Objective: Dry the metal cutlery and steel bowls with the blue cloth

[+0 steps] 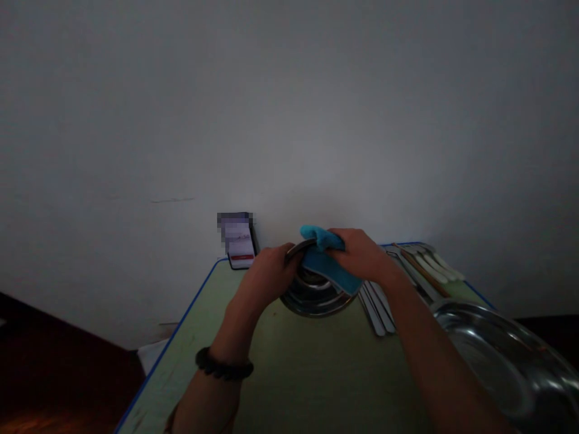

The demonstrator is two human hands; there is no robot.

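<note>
A shiny round stainless-steel bowl is held above the green tabletop, its near rim toward me. My left hand has its fingers closed around the rim on the left. In my right hand is a blue cloth, folded over the far right of the rim and hanging down inside the bowl. The fingertips of the right hand are partly hidden by the cloth.
A phone leans against the wall at the table's back edge. Knives or similar flat metal utensils lie right of the bowl. Beyond them are chopsticks and white-handled cutlery. A large metal basin stands front right.
</note>
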